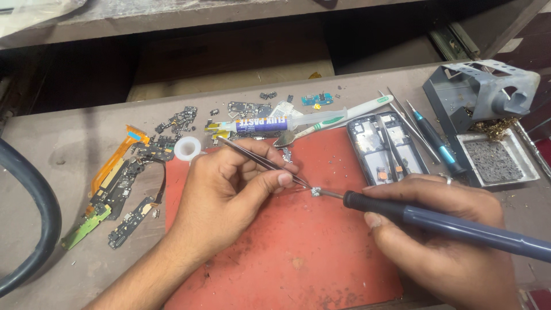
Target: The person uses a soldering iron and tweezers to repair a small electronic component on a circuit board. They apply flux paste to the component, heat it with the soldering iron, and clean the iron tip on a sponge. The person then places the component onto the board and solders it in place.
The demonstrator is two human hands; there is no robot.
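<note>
While the left hand [229, 183] pinches tweezers [261, 161] on the small part [315, 192], the right hand [442, 241], gripping the iron [447, 225], should touch its tip briefly, both hands steady on the mat [287, 258]

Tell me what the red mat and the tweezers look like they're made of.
The red mat looks like matte rubber or silicone: dull, scuffed, no glare. The tweezers in the left hand look like bare metal: thin, grey, faintly shiny.

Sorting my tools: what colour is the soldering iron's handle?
Dark blue-grey, on the soldering iron in the right hand, head view.
</note>
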